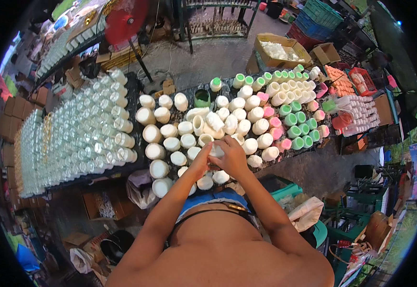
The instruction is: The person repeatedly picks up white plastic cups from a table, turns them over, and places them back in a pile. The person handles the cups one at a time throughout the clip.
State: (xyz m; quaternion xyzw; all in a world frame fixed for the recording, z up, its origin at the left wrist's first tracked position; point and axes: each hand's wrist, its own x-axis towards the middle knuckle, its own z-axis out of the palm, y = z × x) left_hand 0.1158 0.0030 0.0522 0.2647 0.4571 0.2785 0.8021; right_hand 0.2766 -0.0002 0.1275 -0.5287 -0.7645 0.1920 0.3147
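At the far left, rows of clear glass jars [81,129] crowded a surface [133,88] with a dark cover, and an open cardboard box [91,205] sat below its near edge. Behind them stood a round red fan-like disc [124,23] on a dark post. Next came a second dark-covered surface [292,154], packed on its left and middle with upright white containers [154,134], some with open hollow tops; a dark green vessel [202,100] stood among the back ones. At the centre, a bare-torsoed person in blue shorts [196,202] reached both forearms over its near edge. The left hand [201,161] had its fingers bent around the left side of a white piece [216,151], held in front of the belly, above the containers. The right hand [232,155] met it from the other side, its fingers curved over the same piece. To the right stood pink pieces [275,122], then green cups [292,119], with a cardboard box [292,60] of white bits behind. At the far right were orange pieces [339,80], a red crate [370,89] and rows of pale pink cups [361,112].
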